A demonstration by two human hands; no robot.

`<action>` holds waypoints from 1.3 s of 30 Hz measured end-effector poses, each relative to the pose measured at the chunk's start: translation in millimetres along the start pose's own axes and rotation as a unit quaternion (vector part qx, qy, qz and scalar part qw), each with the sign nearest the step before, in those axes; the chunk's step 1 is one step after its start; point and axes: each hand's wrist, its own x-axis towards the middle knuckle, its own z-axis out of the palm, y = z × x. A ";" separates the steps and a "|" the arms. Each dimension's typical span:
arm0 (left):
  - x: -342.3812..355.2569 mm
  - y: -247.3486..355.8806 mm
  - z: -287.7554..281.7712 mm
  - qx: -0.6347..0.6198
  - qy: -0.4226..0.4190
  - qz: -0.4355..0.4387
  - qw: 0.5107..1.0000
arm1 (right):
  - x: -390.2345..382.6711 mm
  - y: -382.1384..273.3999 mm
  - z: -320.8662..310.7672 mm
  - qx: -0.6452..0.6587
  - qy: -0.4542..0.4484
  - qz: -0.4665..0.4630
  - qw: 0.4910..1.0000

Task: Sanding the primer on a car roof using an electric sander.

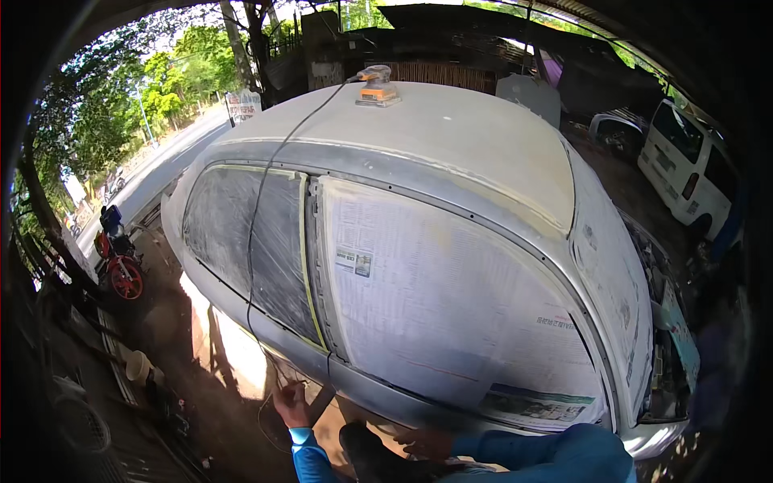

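My left hand (291,404) is low beside the car door, its fingers closed around a dark power cord (256,233). The cord runs up over the taped side window and across the roof to an orange electric sander (377,90), which stands on the far side of the roof. Below my hand, part of the cord hangs in a loose loop. My right hand (427,443), in a blue sleeve, is near the lower door with its fingers stretched out; I see nothing in it. The car roof (451,129) is dull and sanded.
Printed paper (451,282) masks one window, and cloudy plastic (250,241) covers the other. A red motorcycle (123,262) stands at left, near a pale bucket (138,367). A white van (684,165) is parked at the far right. Trees and a road lie beyond.
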 end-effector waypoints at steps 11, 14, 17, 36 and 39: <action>228.1 259.7 111.1 0.090 -0.256 0.222 0.937 | 125.2 -308.0 -220.4 -0.149 0.419 -0.126 0.887; 248.9 315.5 156.9 0.070 -0.288 0.284 0.912 | 119.6 -317.8 -257.7 -0.155 0.503 -0.122 0.842; 267.2 363.1 213.4 0.103 -0.321 0.334 0.880 | 95.1 -315.8 -296.8 -0.167 0.585 -0.074 0.790; 400.2 451.4 489.4 0.472 -0.236 0.414 0.742 | 54.2 -240.7 -390.5 -0.124 0.711 0.020 0.691; 428.8 442.7 500.7 0.522 -0.280 0.315 0.742 | 73.6 -258.3 -386.3 -0.075 0.699 -0.016 0.711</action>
